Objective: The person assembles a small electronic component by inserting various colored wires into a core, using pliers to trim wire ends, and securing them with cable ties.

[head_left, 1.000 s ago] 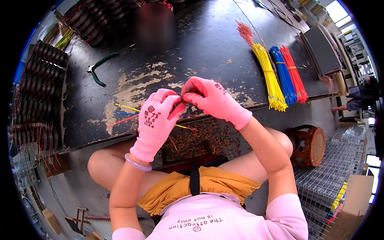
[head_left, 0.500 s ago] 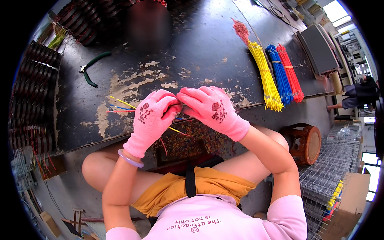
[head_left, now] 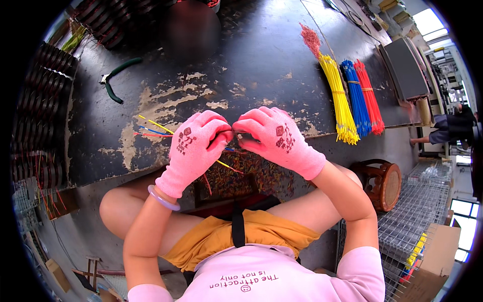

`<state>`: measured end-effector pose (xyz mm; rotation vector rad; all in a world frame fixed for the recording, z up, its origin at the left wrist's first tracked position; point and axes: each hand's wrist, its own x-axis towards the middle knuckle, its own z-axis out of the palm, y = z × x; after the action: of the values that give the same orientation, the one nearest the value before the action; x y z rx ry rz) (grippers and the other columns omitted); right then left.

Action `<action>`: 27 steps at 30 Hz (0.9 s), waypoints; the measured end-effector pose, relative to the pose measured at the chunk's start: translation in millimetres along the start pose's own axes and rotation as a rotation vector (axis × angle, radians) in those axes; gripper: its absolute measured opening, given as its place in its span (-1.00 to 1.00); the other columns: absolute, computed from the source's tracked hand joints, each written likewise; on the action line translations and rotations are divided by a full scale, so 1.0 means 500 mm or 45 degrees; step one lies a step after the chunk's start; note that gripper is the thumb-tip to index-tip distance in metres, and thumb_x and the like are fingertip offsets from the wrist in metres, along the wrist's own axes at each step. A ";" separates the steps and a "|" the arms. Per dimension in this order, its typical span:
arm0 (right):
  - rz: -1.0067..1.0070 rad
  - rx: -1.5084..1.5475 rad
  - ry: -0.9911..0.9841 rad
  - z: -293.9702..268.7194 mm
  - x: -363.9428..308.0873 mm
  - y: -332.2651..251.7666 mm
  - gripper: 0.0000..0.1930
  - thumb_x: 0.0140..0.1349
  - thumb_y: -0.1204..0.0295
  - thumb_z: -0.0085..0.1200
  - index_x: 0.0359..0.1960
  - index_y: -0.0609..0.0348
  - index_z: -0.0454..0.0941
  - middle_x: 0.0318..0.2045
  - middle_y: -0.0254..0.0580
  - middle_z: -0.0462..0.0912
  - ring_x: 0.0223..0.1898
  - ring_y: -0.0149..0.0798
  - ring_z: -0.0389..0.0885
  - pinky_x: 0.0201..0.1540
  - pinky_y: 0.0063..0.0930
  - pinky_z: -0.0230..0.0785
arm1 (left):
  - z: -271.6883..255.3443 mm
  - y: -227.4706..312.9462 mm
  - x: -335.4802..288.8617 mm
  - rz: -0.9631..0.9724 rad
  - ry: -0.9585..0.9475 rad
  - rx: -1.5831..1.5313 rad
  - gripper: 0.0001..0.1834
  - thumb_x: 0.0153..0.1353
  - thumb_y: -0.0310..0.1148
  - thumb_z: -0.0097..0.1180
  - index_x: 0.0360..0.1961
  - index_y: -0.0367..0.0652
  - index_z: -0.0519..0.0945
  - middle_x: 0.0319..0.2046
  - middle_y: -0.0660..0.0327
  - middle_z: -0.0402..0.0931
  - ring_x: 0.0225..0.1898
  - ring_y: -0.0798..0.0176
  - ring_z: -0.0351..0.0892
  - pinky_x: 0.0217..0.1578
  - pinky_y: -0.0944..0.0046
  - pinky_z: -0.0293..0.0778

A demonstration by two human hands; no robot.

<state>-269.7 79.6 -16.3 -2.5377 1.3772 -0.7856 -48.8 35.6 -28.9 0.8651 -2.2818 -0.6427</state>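
I am watching the left grip, gloved in pink, clasping a few wires. Their yellow, blue and red ends are sticking out on its left, over the worn bench, while yellow, blue and red lengths are also showing to its right, under the fingers. The right grip, gloved alike, is facing it with fingers and thumb curling inward, its fingertips almost meeting the left ones. A thin strand seems to be spanning the gap, but I am not managing to tell whether the right grip is pinching it. A lilac bangle is circling the left wrist.

Farther left, cutters with green handles are lying open on the bench. To the right, a yellow bundle, a blue bundle and a red bundle are lying side by side, with reddish strands fanning out at the yellow one's far end. I am seeing a grey box beyond them and dark coils stacking up along the left. Coloured scraps are lying below the near edge. A stool is standing by the right knee, mesh racks beyond it, and another person is showing at far right.
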 end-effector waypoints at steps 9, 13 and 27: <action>1.027 1.183 -0.248 0.022 0.025 0.012 -0.80 0.30 0.26 0.22 -0.29 0.14 0.65 -0.44 -0.29 0.66 -0.42 -0.42 0.60 -0.32 -0.54 0.42 | 0.003 -0.005 -0.004 0.000 0.005 0.002 -0.90 0.14 -0.43 0.29 -0.30 -0.13 0.66 -0.20 0.24 0.62 -0.16 0.05 0.61 -0.16 0.10 0.55; 0.162 0.013 0.216 0.008 0.009 -0.005 -0.78 0.25 0.21 0.31 -0.25 0.08 0.67 -0.42 -0.26 0.68 -0.43 -0.24 0.63 -0.32 -0.47 0.45 | 0.001 -0.002 0.000 -0.006 -0.003 -0.017 -0.91 0.15 -0.44 0.28 -0.29 -0.12 0.66 -0.20 0.24 0.62 -0.16 0.05 0.61 -0.16 0.10 0.55; -0.083 0.008 0.026 0.010 0.005 0.008 -0.80 0.39 0.34 0.06 -0.15 0.20 0.64 -0.36 -0.31 0.71 -0.40 -0.49 0.55 -0.25 -0.46 0.47 | 0.005 -0.007 0.000 0.027 -0.003 0.013 -0.91 0.14 -0.44 0.28 -0.31 -0.09 0.65 -0.21 0.25 0.61 -0.17 0.04 0.61 -0.17 0.10 0.55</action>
<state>-269.3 74.9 -21.1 -2.5888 1.3016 -0.8284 -49.1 34.1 -32.8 0.8438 -2.2954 -0.6236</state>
